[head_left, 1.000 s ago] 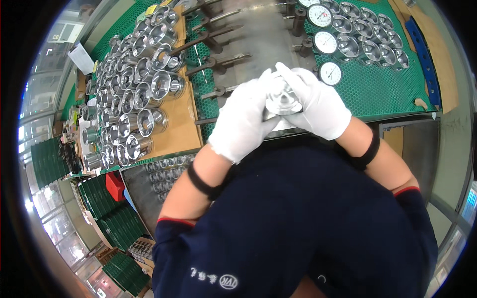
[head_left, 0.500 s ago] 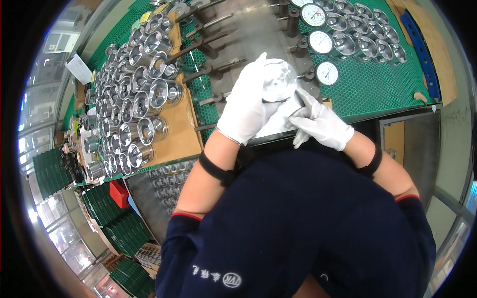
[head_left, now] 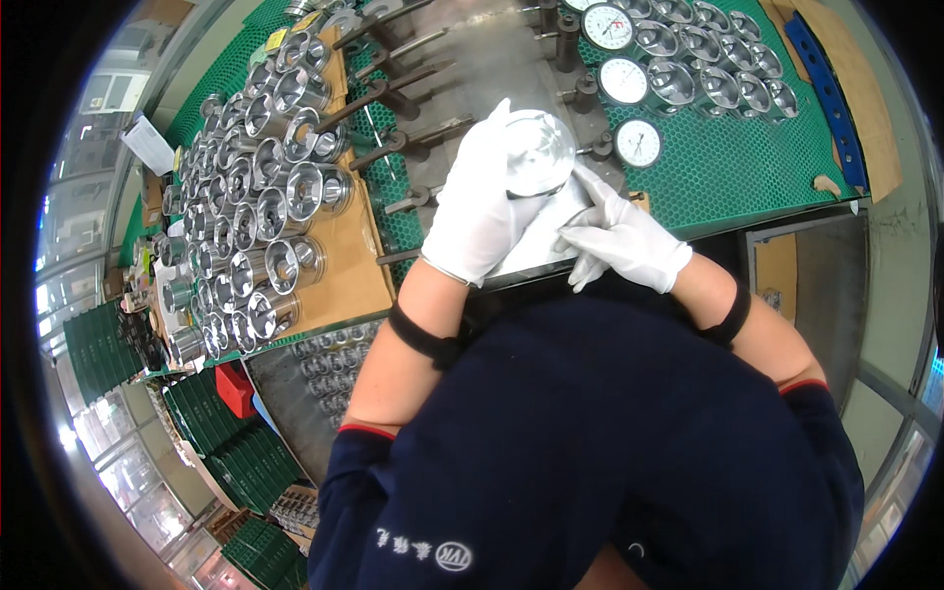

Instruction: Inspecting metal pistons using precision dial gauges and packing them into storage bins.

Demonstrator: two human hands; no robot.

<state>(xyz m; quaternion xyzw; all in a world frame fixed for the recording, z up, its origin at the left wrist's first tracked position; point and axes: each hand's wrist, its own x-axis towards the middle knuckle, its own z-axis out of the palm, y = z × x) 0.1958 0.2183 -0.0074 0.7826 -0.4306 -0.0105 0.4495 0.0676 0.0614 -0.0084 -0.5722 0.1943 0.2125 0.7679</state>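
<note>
My left hand (head_left: 477, 211), in a white glove, is closed around a shiny round metal part (head_left: 538, 152), holding it up over the grey metal fixture plate (head_left: 472, 59). My right hand (head_left: 619, 236), also gloved in white, rests just below and to the right of the part with its fingers spread, one fingertip near the part's edge. It holds nothing. A pale cloth or sheet (head_left: 539, 236) lies under both hands.
Several shiny metal cylinders (head_left: 265, 187) stand in rows on a wooden board at the left. Round dial gauges (head_left: 623, 81) and more metal parts (head_left: 708, 69) sit on the green mat (head_left: 747, 167) at the right. Dark pegs (head_left: 393, 98) rise from the fixture. Green crates (head_left: 236, 462) are stacked below left.
Both hands held the metal part close to my body a second ago. My left hand has since carried it up and away, and my right hand has let go and dropped lower.
</note>
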